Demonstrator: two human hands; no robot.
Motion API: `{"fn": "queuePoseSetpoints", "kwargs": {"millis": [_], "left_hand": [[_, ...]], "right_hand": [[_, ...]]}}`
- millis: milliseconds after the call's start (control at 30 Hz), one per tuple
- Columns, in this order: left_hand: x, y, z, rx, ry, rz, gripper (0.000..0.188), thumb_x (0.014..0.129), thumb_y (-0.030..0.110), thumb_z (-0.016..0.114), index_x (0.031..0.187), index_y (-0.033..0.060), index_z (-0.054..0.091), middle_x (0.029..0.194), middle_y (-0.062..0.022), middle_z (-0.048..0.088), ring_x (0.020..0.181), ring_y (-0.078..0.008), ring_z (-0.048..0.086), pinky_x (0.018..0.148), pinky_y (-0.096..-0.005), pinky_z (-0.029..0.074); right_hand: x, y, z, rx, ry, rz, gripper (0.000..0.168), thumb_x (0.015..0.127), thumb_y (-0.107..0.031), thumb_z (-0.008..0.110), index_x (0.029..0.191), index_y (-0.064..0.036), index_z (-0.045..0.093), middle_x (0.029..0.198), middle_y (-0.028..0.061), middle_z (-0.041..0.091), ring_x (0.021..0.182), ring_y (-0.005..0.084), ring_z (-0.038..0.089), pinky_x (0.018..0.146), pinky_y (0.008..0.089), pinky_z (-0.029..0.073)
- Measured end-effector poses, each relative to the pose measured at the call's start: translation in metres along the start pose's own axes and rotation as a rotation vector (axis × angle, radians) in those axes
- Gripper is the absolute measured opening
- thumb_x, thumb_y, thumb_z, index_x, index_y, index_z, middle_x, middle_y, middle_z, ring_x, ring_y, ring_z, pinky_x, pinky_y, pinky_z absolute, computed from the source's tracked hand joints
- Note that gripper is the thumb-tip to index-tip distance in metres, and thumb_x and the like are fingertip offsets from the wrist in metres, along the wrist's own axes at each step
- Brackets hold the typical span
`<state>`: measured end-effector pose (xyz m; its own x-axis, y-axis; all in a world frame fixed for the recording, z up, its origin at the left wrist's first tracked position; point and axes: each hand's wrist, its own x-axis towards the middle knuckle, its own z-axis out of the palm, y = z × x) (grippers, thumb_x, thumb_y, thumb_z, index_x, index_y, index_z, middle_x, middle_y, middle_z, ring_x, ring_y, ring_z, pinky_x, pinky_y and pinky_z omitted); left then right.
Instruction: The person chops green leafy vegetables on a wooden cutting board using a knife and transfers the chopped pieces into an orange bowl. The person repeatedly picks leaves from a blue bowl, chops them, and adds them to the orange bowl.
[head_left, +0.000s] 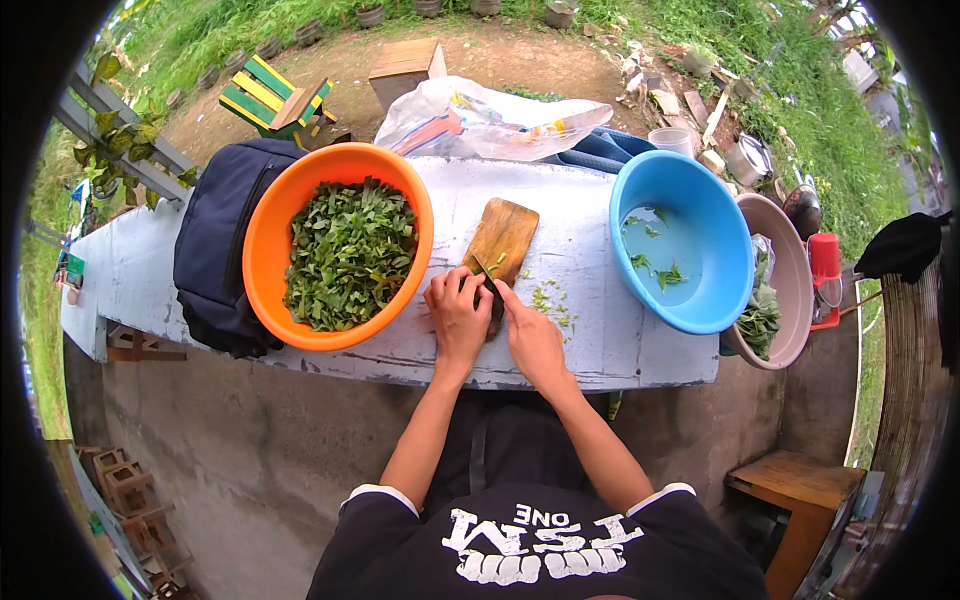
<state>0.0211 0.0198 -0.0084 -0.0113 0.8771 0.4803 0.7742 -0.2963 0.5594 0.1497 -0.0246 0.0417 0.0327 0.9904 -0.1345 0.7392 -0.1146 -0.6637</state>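
A wooden cutting board (510, 229) lies on the white-painted table, partly covered by both hands. My right hand (536, 337) grips a kitchen knife (486, 279), whose dark blade points up and left across the board. Close against the blade, my left hand (459, 315) rests with curled fingers at the board's left edge; what lies under them is hidden. Small cut green pieces (495, 262) sit on the board by the blade. More pale green scraps (551, 300) are scattered on the table to the right. On the left, an orange basin (259, 277) holds a heap of chopped leafy greens (352, 259).
A blue basin (675, 315) with a few leaves stands on the right, beside a pinkish basin (791, 300) of whole greens. A dark backpack (225, 225) lies left of the orange basin. Behind the board is a plastic bag (495, 124). The table's front edge (420, 379) runs before me.
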Motion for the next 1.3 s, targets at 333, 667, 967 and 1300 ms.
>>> {"fn": "queuePoseSetpoints", "kwargs": {"millis": [333,667,967,1300], "left_hand": [[-0.004,-0.003,0.001,-0.045,0.025,0.012,0.019,0.086,0.009,0.07,0.105,0.0051,0.072,0.112,-0.0059,0.065,0.115,-0.0281,0.057,0.1,-0.0441,0.041],[-0.004,-0.002,-0.002,-0.069,0.032,-0.024,0.02,0.085,0.009,0.072,0.104,0.0029,0.07,0.112,-0.0088,0.066,0.113,-0.0306,0.058,0.099,-0.0441,0.043],[-0.005,-0.003,-0.001,-0.084,0.019,-0.008,0.021,0.085,0.009,0.072,0.104,0.0018,0.069,0.113,-0.0097,0.066,0.113,-0.0319,0.058,0.099,-0.0442,0.044],[-0.005,-0.004,-0.002,-0.07,0.008,0.002,0.023,0.085,0.009,0.072,0.107,0.0035,0.069,0.116,-0.0079,0.066,0.117,-0.0305,0.057,0.1,-0.0444,0.043]], "right_hand": [[0.014,0.002,0.004,0.11,0.04,-0.009,0.038,0.109,-0.022,0.048,0.146,-0.021,0.058,0.092,0.0274,0.071,0.085,0.0484,0.068,0.074,0.0547,0.052],[-0.006,-0.018,-0.017,0.197,0.066,-0.075,0.037,0.11,-0.025,0.046,0.144,-0.02,0.059,0.098,0.0267,0.072,0.091,0.048,0.068,0.077,0.0553,0.052],[0.006,-0.011,0.002,0.061,-0.021,-0.01,0.037,0.11,-0.026,0.046,0.144,-0.017,0.059,0.09,0.0288,0.071,0.083,0.049,0.068,0.073,0.0562,0.051],[0.021,-0.019,0.002,0.028,-0.017,-0.023,0.037,0.111,-0.028,0.044,0.144,-0.02,0.059,0.086,0.0288,0.07,0.081,0.0496,0.068,0.074,0.0577,0.052]]}}
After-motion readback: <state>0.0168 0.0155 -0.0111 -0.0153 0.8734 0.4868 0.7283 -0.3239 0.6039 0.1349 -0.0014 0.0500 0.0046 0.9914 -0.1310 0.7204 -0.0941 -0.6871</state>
